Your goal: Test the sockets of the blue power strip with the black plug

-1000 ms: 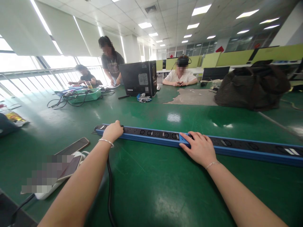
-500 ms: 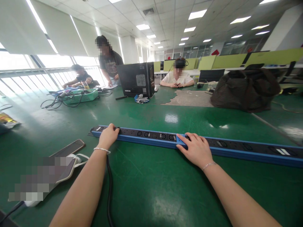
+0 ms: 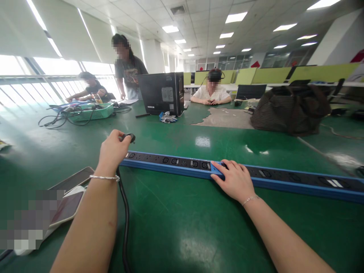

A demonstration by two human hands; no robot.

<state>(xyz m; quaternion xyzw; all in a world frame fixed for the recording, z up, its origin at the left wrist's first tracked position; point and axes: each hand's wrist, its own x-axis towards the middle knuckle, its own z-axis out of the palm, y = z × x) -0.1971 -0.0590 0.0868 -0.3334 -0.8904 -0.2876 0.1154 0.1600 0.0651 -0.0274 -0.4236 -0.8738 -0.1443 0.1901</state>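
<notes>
One blue strip (image 3: 184, 165) lies left to right across the table (image 3: 170, 227). Near its left end, the left hand (image 3: 113, 149) has thumb and fingers clamped on a plug (image 3: 130, 138); the right hand (image 3: 236, 178) rests on the strip, thumb apart from the fingers.

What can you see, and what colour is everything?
Table: 1, green, centre
Power strip: 1, blue and black, on table
Plug: 1, black, in left grip
Thick cable: 1, black, below left grip
Phones: seemingly 2, dark, near left
Basket: 1, green, far left
Thin cables: several, dark, around basket
Computer case: 1, black, far side
Gloves: count unclear, white and blue, by computer case
Bag: 1, dark brown, far right
People: 3, dark or white tops, far side
Chairs: some, black, back
Partitions: several, lime, back
Blinds: several, pale, left
Ceiling lights: several, white, overhead
Bracelets: 2, silver, wrists
Left grip: 1, on plug
Right grip: 1, on power strip
</notes>
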